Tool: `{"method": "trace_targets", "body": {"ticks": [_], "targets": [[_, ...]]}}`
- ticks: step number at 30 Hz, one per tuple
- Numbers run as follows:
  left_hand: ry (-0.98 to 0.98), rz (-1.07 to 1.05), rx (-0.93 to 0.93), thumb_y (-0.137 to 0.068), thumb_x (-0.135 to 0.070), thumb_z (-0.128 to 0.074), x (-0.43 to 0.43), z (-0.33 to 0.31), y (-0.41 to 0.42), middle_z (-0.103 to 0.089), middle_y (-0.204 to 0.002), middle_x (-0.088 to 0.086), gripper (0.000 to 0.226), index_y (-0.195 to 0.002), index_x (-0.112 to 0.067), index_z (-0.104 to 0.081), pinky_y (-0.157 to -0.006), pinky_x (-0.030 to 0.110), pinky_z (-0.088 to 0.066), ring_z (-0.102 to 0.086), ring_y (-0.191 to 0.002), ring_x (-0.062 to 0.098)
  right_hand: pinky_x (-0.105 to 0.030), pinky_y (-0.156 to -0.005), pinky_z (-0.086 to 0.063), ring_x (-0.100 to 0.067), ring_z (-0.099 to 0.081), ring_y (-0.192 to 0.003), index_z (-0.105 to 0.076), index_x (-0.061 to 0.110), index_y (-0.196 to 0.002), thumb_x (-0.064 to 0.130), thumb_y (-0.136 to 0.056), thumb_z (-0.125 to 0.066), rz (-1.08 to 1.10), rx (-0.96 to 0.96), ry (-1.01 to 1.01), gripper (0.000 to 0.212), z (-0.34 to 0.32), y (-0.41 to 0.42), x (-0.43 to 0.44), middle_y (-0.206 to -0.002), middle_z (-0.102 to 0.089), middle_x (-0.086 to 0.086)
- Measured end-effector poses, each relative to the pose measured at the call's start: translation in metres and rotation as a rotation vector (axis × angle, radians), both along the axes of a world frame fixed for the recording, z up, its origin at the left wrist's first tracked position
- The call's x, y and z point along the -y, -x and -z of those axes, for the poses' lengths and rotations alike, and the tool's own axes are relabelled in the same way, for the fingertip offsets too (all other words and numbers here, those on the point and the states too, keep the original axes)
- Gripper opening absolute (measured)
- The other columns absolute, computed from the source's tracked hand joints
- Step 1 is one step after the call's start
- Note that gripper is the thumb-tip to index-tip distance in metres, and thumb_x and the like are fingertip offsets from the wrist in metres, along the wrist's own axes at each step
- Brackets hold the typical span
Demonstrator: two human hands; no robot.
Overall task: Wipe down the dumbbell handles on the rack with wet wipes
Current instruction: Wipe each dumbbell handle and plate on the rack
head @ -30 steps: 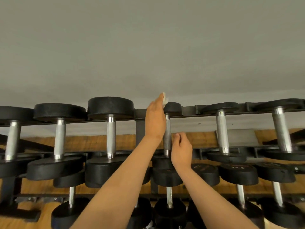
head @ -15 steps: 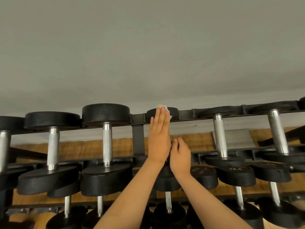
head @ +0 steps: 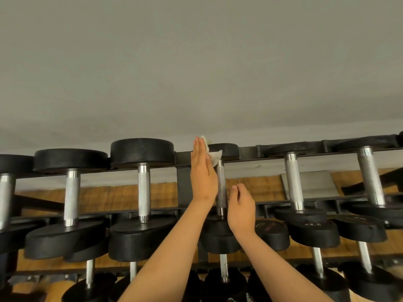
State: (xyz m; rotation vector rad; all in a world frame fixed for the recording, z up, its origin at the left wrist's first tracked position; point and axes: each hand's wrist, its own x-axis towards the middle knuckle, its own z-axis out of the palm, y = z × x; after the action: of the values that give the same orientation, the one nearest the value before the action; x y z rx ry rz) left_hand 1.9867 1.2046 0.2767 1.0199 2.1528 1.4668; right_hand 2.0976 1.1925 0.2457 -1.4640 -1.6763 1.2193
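dumbbell handle (head: pixel 220 188) knurled chrome, white wipe (head: pixel 214 156) pressed

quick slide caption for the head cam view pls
Left hand presses a wet wipe against a top-row dumbbell handle on the rack; right hand curls beside the handle's lower end.

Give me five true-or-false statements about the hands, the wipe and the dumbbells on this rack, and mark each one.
1. The left hand is flat with fingers straight, beside the handle. True.
2. The white wipe is by the right hand. False: it shows at the left hand's fingers, near the handle's top.
3. The right hand is wrapped tightly around the handle. False: it is loosely curled, next to the handle's lower part.
4. The rack has more than one tier of dumbbells. True.
5. The handles are black rubber. False: they are silver metal.
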Motion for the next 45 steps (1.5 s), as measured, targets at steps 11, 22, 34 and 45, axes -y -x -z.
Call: {"method": "trace_targets", "body": {"ticks": [11,22,34,45], "targets": [[0.063,-0.161,0.243,-0.106,-0.009,-0.031,0.009,0.014,0.011,-0.050,-0.072,-0.002,0.052,-0.153,-0.030,-0.025,-0.107,0.038,-0.042,-0.058,-0.076,-0.003,-0.042,-0.073,-0.052,-0.020,-0.058,-0.075,-0.055,0.021,-0.081,0.034,-0.099,-0.038,0.014,-0.022,0.023,0.028,0.003,-0.001,0.000,-0.076,-0.058,-0.002],[0.227,-0.167,0.109,-0.103,-0.013,-0.041,0.012,0.026,0.021,-0.042,-0.125,0.001,0.045,-0.145,-0.029,-0.043,-0.106,0.024,-0.022,-0.035,-0.126,0.022,-0.044,-0.072,-0.052,-0.021,-0.058,-0.074,-0.054,0.022,-0.080,0.034,-0.099,-0.037,0.013,-0.013,0.031,0.027,0.002,0.000,0.000,-0.075,-0.058,-0.003],[0.076,-0.153,0.237,-0.106,-0.014,-0.036,0.014,0.015,0.012,-0.046,-0.144,-0.011,0.042,-0.147,-0.021,-0.042,-0.108,0.011,-0.033,-0.045,-0.118,-0.019,-0.040,-0.072,-0.052,-0.019,-0.058,-0.076,-0.055,0.019,-0.081,0.031,-0.100,-0.040,0.008,-0.040,0.036,0.027,0.004,-0.001,0.000,-0.077,-0.058,-0.002],[0.062,0.204,-0.508,-0.102,-0.026,-0.024,-0.013,-0.006,-0.003,-0.025,-0.158,-0.003,0.050,-0.148,-0.016,-0.041,-0.122,0.034,0.008,-0.010,-0.150,0.012,-0.023,-0.060,-0.037,-0.015,-0.052,-0.070,-0.054,0.012,-0.079,0.022,-0.102,-0.042,-0.002,-0.025,0.007,0.028,0.002,-0.002,0.000,-0.074,-0.054,-0.003]]}}
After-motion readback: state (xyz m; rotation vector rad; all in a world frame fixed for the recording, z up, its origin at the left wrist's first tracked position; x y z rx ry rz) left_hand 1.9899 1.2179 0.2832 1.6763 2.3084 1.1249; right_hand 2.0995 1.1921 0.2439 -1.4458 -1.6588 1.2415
